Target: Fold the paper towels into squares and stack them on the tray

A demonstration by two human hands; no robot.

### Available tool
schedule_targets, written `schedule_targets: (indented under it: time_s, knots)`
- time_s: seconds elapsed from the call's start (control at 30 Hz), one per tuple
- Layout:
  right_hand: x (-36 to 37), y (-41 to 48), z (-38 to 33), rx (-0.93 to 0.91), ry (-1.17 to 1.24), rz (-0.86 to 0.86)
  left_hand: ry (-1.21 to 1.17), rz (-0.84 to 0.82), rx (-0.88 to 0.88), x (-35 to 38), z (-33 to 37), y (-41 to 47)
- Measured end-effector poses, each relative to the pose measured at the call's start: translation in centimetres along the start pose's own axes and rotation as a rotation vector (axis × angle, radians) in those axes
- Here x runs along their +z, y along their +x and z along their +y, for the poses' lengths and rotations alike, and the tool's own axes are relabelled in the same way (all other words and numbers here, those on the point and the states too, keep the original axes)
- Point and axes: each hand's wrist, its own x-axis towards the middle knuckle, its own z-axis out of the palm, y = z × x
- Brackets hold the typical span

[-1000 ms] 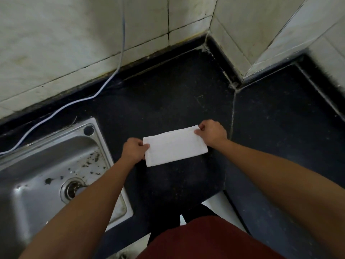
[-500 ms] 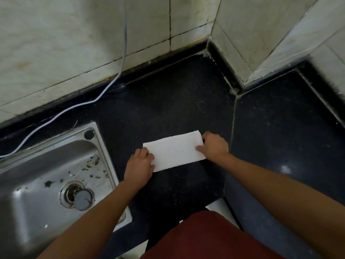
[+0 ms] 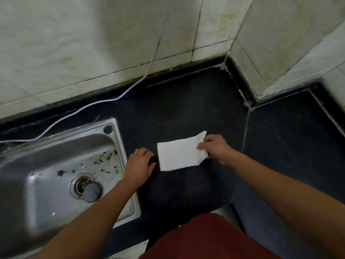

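The fingers (image 3: 202, 145) of the right hand (image 3: 216, 148) pinch the right end of the white paper towel (image 3: 180, 155), thumb and fingertips closed on it, with that end curled up off the desk (image 3: 186, 113). The towel is a folded rectangle, its long side running from about eight o'clock to two o'clock, and its left part seems to lie on the dark surface.

At nine o'clock of the towel, the left hand (image 3: 140, 165) rests palm down on the desk with its fingers loosely curled and holding nothing; the fingertips sit just beside the towel's left edge, and I cannot tell whether they touch it.

Further out at nine o'clock, a steel sink (image 3: 115, 146) is set into the desk, its basin speckled with dark bits, a round plug (image 3: 91, 191) lying beside the drain (image 3: 81, 185). A white cable (image 3: 104, 100) trails down the tiled wall (image 3: 93, 43) at twelve o'clock and runs along the desk behind the sink. At six o'clock the person's red garment (image 3: 205, 238) fills the lower edge of the view.
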Motion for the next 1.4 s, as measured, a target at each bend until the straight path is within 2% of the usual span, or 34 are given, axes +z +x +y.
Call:
schedule_targets:
  time_s: [0.13,0.3,0.47,0.57,0.63,0.7,0.77,0.83,0.9,1.03,1.1,1.2,1.27,1.4]
  knots:
    - [6.4,-0.5,-0.8,-0.061,-0.190,-0.098,-0.049,-0.001,-0.103,-1.2,-1.8,-1.7]
    - [11.9,1.4,-0.1,-0.136,-0.497,-0.085,-0.081,-0.028,-0.176,-1.9,-3.3,-4.4]
    - [14.0,2.0,0.0,-0.189,-0.671,-0.075,-0.081,-0.055,-0.205,-1.7,-4.1,-6.1]
    - [13.8,1.4,-0.2,-0.199,-0.678,-0.144,-0.066,-0.061,-0.198,-1.5,-3.6,-5.9]
    - [12.5,1.0,0.0,-0.264,-0.659,-0.114,-0.070,-0.024,-0.142,-1.4,-2.7,-5.1]
    - [10.5,0.2,0.8,-0.391,-0.792,-0.023,-0.059,-0.006,-0.041,-1.1,-1.4,-3.7]
    - [8.7,-0.6,2.4,-0.445,-0.918,-0.025,-0.021,-0.005,0.071,-0.7,0.1,-2.2]
    - [7.5,-1.0,4.3,-0.432,-0.968,-0.084,0.032,-0.050,0.136,0.0,1.4,-1.1]
    - [6.6,-0.9,5.5,-0.412,-0.911,-0.112,0.104,-0.131,0.163,0.7,2.5,-0.5]
    - [6.1,-0.1,4.5,-0.374,-0.920,-0.185,0.131,-0.207,0.145,1.7,2.7,-1.0]
    - [6.1,0.5,3.0,-0.443,-0.979,-0.113,0.113,-0.183,0.150,2.0,2.6,-1.4]
    - [7.0,2.0,-0.2,-0.691,-0.975,0.038,0.130,-0.156,0.140,2.8,2.4,-2.3]
    - [7.9,3.3,-2.3,-0.714,-1.079,-0.041,0.137,-0.132,0.129,3.2,2.5,-3.0]
    - [9.6,5.0,-4.2,-0.557,-1.457,-0.223,0.183,-0.151,0.099,3.3,2.9,-4.2]
